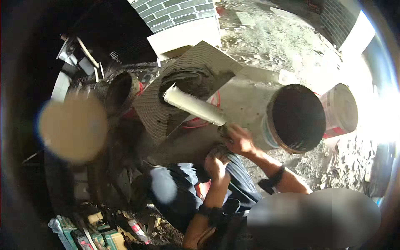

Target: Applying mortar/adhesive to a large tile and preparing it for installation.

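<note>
My right hand is closed round the handle of a trowel, whose long, pale-coated blade points away to the left. The blade lies over a large square tile, which is spread with grey mortar combed into curved ridges, with a thicker mound in the middle. The tile appears to rest on a bucket with a red rim, mostly hidden beneath it. My left hand is closed near my knee, just below the right hand; what it grips, if anything, is hidden.
A large bucket of dark material stands to the right, beside a pale bucket. Another bucket sits left of the tile. Behind is a brick-patterned wall. Boxes and a bottle lie at lower left.
</note>
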A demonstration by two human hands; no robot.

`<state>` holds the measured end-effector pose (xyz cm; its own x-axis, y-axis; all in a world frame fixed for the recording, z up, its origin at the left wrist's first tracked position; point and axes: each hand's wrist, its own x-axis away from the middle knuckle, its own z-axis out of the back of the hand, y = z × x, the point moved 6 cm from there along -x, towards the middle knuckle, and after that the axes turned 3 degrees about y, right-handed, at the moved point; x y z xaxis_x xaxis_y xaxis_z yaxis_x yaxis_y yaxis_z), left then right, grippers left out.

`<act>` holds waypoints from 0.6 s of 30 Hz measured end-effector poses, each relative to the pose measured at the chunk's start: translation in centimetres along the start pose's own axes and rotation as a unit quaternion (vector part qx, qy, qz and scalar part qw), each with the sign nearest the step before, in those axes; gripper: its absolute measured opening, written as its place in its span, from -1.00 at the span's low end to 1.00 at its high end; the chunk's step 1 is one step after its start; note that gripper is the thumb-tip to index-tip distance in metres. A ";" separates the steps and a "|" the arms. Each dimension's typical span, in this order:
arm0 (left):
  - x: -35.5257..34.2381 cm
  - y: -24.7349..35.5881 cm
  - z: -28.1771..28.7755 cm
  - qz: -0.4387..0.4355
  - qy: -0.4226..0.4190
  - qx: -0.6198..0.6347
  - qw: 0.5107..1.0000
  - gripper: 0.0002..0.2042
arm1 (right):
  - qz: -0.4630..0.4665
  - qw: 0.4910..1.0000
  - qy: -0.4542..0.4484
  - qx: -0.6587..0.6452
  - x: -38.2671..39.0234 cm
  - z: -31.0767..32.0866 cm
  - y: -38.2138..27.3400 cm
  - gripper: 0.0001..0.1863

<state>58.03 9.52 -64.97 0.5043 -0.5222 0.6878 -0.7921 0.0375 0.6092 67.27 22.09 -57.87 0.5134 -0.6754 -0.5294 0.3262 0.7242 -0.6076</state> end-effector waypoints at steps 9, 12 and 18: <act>6.8 8.7 4.6 -0.136 0.079 -0.015 0.987 -0.75 | 0.040 0.997 0.024 0.062 -0.1 -15.1 3.8 -0.38; 5.6 7.1 2.5 -0.173 0.015 -0.105 0.979 -0.77 | 0.038 0.990 -0.009 0.138 5.7 -12.5 9.4 -0.43; 2.6 5.8 1.7 -0.123 0.082 -0.149 0.978 -0.68 | -0.120 0.991 0.051 -0.028 17.1 -3.7 10.3 -0.68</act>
<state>54.18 6.97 -60.27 0.7347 -0.4043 0.5448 -0.5163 0.1878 0.8356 76.51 17.51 -75.34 0.3428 -0.8396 -0.4215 0.3834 0.5346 -0.7531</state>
